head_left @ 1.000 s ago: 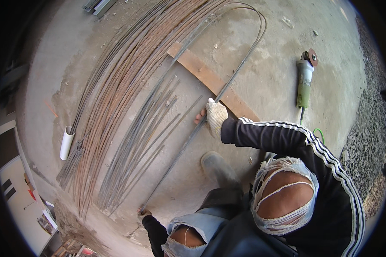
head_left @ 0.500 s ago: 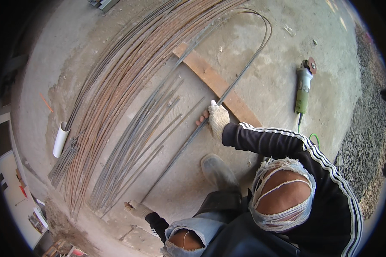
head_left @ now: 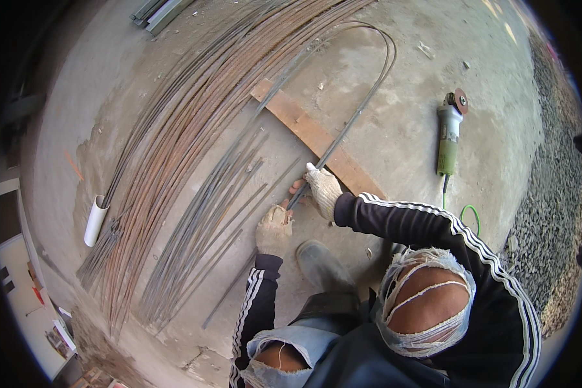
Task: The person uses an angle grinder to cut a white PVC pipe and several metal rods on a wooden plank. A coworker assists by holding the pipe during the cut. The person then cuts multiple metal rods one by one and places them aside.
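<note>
My right hand (head_left: 323, 191), in a fingertip-bare knit glove, is closed around thin steel rods (head_left: 355, 116) that loop back at the top. Just below it, my gloved left hand (head_left: 274, 231) grips the same rods; its fingertips partly hide behind them. The rods' lower end slants down to the floor beyond my left wrist. Under the rods lies a wooden plank (head_left: 304, 126). To the left of my hands several shorter cut rods (head_left: 194, 242) lie side by side.
A long bundle of rusty bars (head_left: 194, 110) curves across the floor. A white plastic pipe (head_left: 95, 223) surrounds some rod ends. At right lies an angle grinder (head_left: 447, 142) with a green cord (head_left: 477, 220). Gravel (head_left: 540, 187) borders the floor. My boot (head_left: 320, 262) stands close by.
My left hand has moved up and right from the rods' lower end to a hold just below my right hand. My right hand keeps its hold.
</note>
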### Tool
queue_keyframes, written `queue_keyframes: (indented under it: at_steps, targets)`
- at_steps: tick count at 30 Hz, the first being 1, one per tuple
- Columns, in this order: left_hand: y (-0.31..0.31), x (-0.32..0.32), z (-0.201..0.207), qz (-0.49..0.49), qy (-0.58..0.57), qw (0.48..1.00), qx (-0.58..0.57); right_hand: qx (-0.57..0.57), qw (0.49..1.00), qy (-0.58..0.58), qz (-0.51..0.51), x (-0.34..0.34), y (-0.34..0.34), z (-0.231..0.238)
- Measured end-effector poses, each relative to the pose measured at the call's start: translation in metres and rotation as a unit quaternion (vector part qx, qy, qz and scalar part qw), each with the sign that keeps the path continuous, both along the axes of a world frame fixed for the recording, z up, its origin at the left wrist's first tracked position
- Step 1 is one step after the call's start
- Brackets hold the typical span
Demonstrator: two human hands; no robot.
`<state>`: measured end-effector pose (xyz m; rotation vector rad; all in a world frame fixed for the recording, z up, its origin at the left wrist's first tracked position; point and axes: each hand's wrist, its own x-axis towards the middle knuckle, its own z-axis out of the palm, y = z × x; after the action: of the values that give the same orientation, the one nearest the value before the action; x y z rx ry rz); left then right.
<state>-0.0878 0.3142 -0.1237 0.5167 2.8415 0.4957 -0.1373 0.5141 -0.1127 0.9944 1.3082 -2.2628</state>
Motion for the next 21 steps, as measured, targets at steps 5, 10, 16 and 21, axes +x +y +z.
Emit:
queue_keyframes:
  at_steps: [5, 10, 16, 21]
  targets:
    - [-0.005, 0.005, -0.013, 0.030, 0.022, 0.996, 0.075, 0.065, 0.973, -0.094, 0.203, -0.005, 0.073, 0.037]
    - [-0.006, 0.006, -0.017, 0.047, 0.015, 0.992, 0.114, 0.183, 0.977, 0.001, 0.112, -0.033, 0.162, 0.051]
    - [-0.004, 0.006, -0.009, 0.024, 0.045, 0.998, 0.044, 0.388, 0.916, 0.101, 0.030, -0.015, 0.239, 0.040]
    - [-0.007, 0.007, -0.003, 0.042, 0.015, 0.997, 0.065, 0.656, 0.749, 0.038, -0.084, 0.045, 0.317, 0.042]
